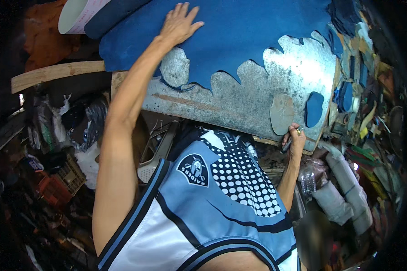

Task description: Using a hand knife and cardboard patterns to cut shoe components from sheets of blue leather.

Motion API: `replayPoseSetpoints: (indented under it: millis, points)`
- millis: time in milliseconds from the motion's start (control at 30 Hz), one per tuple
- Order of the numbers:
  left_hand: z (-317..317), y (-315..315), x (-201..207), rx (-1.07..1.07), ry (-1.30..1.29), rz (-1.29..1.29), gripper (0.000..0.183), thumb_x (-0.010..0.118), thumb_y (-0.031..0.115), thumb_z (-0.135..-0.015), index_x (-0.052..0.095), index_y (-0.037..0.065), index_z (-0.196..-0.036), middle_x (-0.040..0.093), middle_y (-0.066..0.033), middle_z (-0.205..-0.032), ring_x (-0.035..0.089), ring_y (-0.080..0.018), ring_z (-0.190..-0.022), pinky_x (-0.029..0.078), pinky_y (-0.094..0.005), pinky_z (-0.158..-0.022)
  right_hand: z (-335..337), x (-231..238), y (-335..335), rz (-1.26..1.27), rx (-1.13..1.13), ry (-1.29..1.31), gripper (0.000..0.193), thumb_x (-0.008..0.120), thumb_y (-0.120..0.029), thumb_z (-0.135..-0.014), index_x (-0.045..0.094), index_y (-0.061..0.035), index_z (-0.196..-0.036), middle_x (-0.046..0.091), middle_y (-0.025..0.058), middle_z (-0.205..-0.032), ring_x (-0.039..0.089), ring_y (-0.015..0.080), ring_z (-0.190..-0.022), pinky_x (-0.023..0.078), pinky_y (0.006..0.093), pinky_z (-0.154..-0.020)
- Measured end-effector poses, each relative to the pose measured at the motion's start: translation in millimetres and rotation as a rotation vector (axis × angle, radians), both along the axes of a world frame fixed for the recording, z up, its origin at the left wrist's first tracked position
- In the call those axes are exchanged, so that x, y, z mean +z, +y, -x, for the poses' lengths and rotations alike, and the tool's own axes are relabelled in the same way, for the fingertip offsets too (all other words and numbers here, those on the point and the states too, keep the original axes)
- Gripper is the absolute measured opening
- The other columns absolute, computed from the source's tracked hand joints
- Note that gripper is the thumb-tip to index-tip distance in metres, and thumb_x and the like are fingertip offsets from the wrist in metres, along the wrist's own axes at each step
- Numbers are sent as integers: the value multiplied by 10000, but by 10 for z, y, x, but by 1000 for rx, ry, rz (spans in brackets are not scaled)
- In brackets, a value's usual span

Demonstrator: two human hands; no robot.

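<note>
My left hand (180, 22) lies flat with fingers spread on a large sheet of blue material (239, 31), possibly leather, with a scalloped near edge. At the near right edge of the metal-topped table (239, 101), my right hand (296, 141) is closed. A small dark object shows at its fingers, too unclear to name. Right beside its fingertips lies a grey sole-shaped template (281, 114). A blue sole-shaped cut piece (314, 109) rests to the right of the template. Under my left forearm, bare metal shows through a rounded gap in the sheet.
A rolled blue sheet (117, 20) and a white roll (79, 17) lie at the far left. A wooden plank (59, 74) juts out leftward. Blue offcuts and scraps crowd the right side. An orange crate (54, 189) stands low on the left; wrapped bundles (334, 203) lie low on the right.
</note>
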State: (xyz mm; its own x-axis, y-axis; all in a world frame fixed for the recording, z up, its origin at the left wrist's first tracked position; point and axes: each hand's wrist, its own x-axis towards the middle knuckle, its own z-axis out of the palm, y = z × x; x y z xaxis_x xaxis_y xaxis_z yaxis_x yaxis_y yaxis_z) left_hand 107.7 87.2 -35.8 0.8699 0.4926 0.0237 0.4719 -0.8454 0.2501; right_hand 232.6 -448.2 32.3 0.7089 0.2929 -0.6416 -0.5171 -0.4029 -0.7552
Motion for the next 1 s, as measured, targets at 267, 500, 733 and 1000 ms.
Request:
replayPoseSetpoints:
  millis: [267, 500, 733, 1000]
  points:
    - [666, -1237, 346, -400, 122, 87, 753, 450, 629, -940, 369, 151, -1516, 174, -165, -1622, 88, -394, -1501, 90, -535, -1213, 119, -9, 64, 60, -69, -98, 203, 642, -170, -934, 576, -11, -1041, 556, 53, -566, 511, 149, -396, 424, 269, -370]
    - [1144, -1643, 624, -409, 116, 295, 647, 560, 542, -920, 509, 141, -1425, 258, -132, -1595, 170, -376, -1480, 161, -547, -1203, 112, -38, 78, 137, -125, -140, 190, 673, -160, -916, 574, -29, -1012, 581, 41, -692, 526, 150, -409, 436, 283, -370]
    - [1252, -1658, 660, -304, 39, 430, 532, 665, 403, -897, 613, 50, -1292, 400, -163, -1519, 303, -379, -1432, 272, -535, -1164, 80, 15, 142, 127, -59, -106, 198, 677, -149, -910, 580, -9, -1011, 579, 35, -687, 552, 160, -448, 455, 287, -408]
    - [1213, -1657, 651, 172, -369, 386, 289, 675, 186, -902, 676, -25, -1098, 635, -217, -1093, 609, -363, -1037, 497, -441, -898, -618, 632, 1095, 254, 461, -647, 152, 586, -125, -981, 656, -6, -1044, 623, 35, -814, 624, 173, -717, 515, 347, -651]
